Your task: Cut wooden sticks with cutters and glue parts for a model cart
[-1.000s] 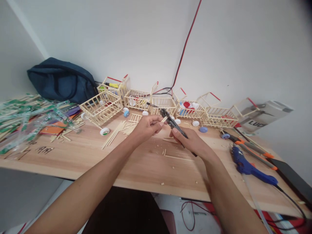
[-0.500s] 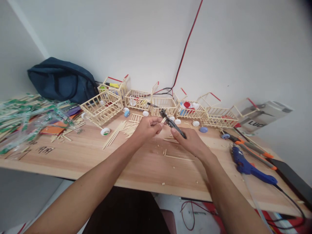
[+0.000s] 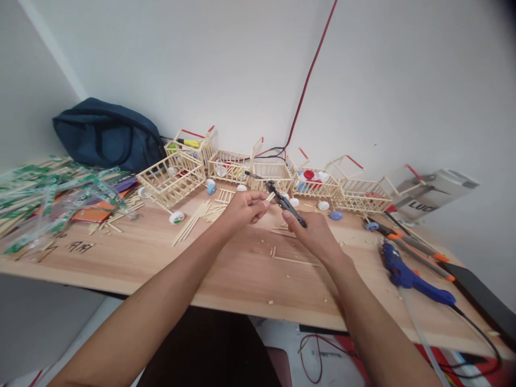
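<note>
My left hand (image 3: 243, 208) is closed in a pinch on a short wooden stick (image 3: 271, 196), held over the middle of the wooden table (image 3: 226, 269). My right hand (image 3: 313, 234) grips the handles of black cutting pliers (image 3: 284, 203), whose jaws sit at the stick's end. Loose sticks (image 3: 197, 215) and small cut bits lie on the table below and to the left of my hands.
A row of small stick-built carts (image 3: 278, 177) with bottle-cap wheels stands along the wall. A dark blue bag (image 3: 107, 134) sits at the back left, packets of sticks (image 3: 44, 193) at the left. A blue glue gun (image 3: 407, 274) and orange-handled tools (image 3: 419, 250) lie at the right.
Both hands stay almost where they were, shifted slightly with the view. The right hand's grip on the pliers has tightened a little around the handles.
</note>
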A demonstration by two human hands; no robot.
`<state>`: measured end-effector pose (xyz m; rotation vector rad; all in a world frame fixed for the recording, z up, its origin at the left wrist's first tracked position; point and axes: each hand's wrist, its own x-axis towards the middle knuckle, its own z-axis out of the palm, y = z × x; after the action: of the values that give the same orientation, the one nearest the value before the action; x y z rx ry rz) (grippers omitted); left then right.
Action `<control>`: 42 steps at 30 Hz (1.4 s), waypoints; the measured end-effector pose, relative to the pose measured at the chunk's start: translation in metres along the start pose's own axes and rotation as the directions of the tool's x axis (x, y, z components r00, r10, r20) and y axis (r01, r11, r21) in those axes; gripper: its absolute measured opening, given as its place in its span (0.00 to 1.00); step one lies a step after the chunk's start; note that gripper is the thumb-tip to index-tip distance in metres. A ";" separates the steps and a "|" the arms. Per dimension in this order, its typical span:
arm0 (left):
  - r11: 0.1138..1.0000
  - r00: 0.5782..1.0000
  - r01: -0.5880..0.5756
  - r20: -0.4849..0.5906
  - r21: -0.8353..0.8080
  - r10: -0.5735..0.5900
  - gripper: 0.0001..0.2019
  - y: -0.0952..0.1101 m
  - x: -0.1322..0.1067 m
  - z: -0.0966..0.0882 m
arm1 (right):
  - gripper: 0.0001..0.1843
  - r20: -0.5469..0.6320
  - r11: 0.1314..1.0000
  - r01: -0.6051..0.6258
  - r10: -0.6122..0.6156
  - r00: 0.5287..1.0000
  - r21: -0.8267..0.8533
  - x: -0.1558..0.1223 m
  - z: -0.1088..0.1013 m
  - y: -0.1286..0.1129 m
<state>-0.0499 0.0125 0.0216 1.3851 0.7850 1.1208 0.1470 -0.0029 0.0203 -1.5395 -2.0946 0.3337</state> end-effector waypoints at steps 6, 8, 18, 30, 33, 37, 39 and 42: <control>0.997 0.995 -0.062 0.072 -0.047 0.066 0.15 0.002 0.001 -0.004 | 0.35 0.114 0.984 -0.049 0.030 0.993 0.174 0.001 -0.003 0.006; 0.997 0.995 -0.057 0.078 -0.056 0.061 0.15 0.003 0.000 -0.004 | 0.34 0.157 0.980 -0.021 -0.010 0.988 0.198 0.001 -0.005 0.007; 0.988 0.992 0.044 0.123 -0.146 -0.026 0.14 0.000 0.000 -0.003 | 0.32 0.178 0.985 0.038 -0.069 0.982 0.169 -0.001 -0.010 0.003; 0.995 0.996 -0.081 -0.018 0.057 0.082 0.11 0.000 -0.001 0.002 | 0.34 0.178 0.976 -0.058 0.020 0.984 0.211 -0.002 -0.006 -0.001; 0.988 0.992 -0.100 -0.058 0.121 0.108 0.09 -0.001 -0.001 0.004 | 0.34 0.169 0.980 -0.050 0.017 0.985 0.192 -0.002 -0.007 -0.003; 0.979 0.982 -0.128 -0.116 0.160 0.148 0.06 -0.003 -0.003 0.008 | 0.35 0.159 0.981 -0.060 0.030 0.987 0.183 -0.003 -0.006 -0.005; 0.976 0.975 -0.146 -0.146 0.163 0.170 0.05 -0.004 -0.004 0.010 | 0.35 0.146 0.979 -0.067 0.040 0.989 0.190 -0.003 -0.005 -0.006; 0.986 0.969 -0.139 -0.195 0.091 0.155 0.06 -0.005 -0.003 0.011 | 0.34 0.127 0.977 -0.082 0.058 0.990 0.198 -0.003 -0.002 -0.005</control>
<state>-0.0395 0.0065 0.0172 1.4267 0.8887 1.3756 0.1443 -0.0075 0.0241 -1.5063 -2.0274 0.6610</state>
